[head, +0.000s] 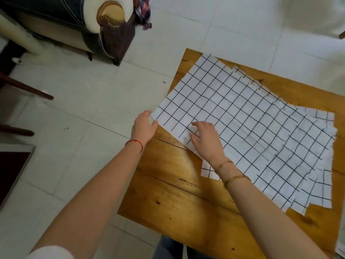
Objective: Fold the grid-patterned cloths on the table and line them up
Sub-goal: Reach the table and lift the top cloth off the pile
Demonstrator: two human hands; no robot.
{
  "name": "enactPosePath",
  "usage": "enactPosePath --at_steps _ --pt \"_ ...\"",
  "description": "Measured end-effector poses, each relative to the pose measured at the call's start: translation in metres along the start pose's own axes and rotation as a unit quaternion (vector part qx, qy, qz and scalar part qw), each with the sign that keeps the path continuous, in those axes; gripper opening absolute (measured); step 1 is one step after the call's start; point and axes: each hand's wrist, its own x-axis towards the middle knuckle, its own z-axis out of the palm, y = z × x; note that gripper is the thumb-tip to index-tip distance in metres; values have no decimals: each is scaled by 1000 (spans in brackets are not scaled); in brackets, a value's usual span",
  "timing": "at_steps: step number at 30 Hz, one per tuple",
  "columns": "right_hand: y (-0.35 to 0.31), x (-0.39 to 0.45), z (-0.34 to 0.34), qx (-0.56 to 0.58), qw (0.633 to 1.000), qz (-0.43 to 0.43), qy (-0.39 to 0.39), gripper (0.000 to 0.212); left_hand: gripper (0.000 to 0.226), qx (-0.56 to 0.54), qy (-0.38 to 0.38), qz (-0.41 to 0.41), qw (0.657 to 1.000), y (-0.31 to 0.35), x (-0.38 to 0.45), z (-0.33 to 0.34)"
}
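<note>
Several white cloths with a black grid lie spread in an overlapping stack (252,128) on the wooden table (177,199). The top cloth's near-left corner hangs over the table's left edge. My left hand (144,126) pinches that corner between thumb and fingers. My right hand (205,139) rests on the top cloth just to the right of it, with fingers spread and bent. Edges of lower cloths (209,171) stick out below my right wrist and along the right side.
The table's left edge runs close by my left hand, with pale floor tiles (84,113) beyond it. A sofa end (104,25) with draped fabric stands at the far left. Dark chair legs (28,88) reach in from the left.
</note>
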Motion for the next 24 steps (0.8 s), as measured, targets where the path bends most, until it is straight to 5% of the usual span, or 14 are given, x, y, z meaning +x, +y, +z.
enactPosePath --at_steps 14,24 --pt "11 0 27 20 1000 2 20 35 23 -40 55 -50 996 -5 24 16" --pt "-34 -22 11 111 994 1 24 49 14 -166 -75 -12 983 57 -56 -1"
